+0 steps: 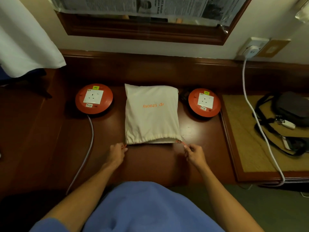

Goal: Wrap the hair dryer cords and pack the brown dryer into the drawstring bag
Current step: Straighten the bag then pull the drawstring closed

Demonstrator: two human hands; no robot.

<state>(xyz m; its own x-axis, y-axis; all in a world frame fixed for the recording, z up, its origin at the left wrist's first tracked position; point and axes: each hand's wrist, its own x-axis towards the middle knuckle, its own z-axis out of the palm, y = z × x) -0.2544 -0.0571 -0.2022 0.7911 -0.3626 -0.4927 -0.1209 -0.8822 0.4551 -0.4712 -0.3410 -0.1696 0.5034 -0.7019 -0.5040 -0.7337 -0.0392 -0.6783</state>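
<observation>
The left hand (117, 152) pinches an orange cord (125, 146) end between fingertips, just at the near left corner of a cream bag (151, 113). The right hand (194, 154) pinches the other cord end (184, 144) at the near right corner. Both sets of fingers are closed on cord, one to each side of the bag's gathered mouth, which faces the person and is still partly open.

Beyond the fingers the bag lies flat on a dark wooden desk (150, 164), puffed as if something sits inside; the brown dryer cannot be seen, so whether it is in there is a guess. The cloth looks soft and light, likely to slide or bunch if tugged, while a dryer inside would give it weight. The cords are thin and could slip; best held close to the hem and drawn apart evenly.

Farther out, a red round socket reel (94, 98) sits left of the bag and another (204, 102) right. A white cable (255, 118) runs along the far right.
</observation>
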